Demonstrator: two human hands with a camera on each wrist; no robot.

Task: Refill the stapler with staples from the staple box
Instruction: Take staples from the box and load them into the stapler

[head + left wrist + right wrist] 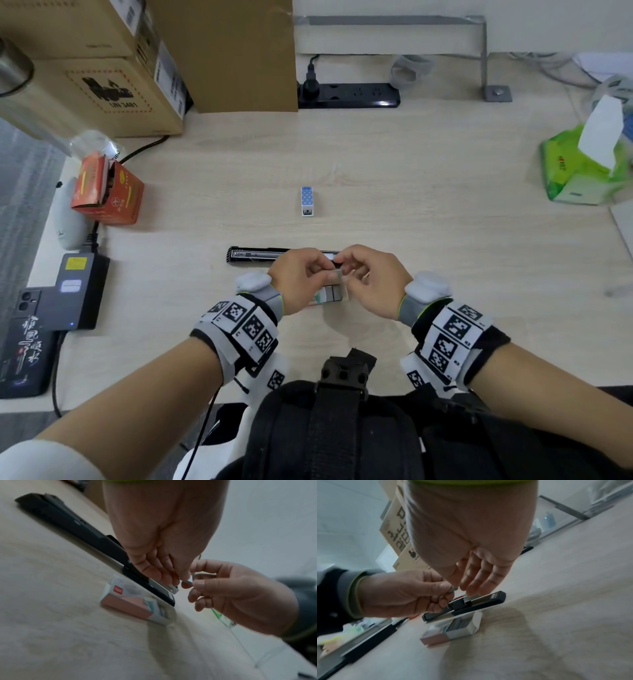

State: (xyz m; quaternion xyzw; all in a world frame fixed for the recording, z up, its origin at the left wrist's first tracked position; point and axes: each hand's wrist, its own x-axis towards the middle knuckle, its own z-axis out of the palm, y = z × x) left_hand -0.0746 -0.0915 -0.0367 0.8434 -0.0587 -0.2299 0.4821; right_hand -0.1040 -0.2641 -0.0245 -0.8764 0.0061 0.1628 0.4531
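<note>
A black stapler (253, 255) (68, 523) (479, 601) lies opened out flat across the desk, its metal staple channel facing up. Just in front of it sits the open staple box (330, 295) (135, 601) (453, 628), with grey staple strips showing inside. Above the box and the stapler's right end, my left hand (327, 270) (173, 580) (448, 589) and right hand (346, 274) (190, 584) (464, 588) meet. Both pinch a short silver staple strip (337, 274) (187, 581) between thumb and fingers. My fingers hide most of the strip.
A small blue dotted box (307, 201) stands beyond the stapler. A power strip (349, 95) and cardboard boxes (102, 68) line the back. A red carton (106, 195), a power bank (77, 294) and a phone sit at the left, a green tissue pack (582, 168) at the right.
</note>
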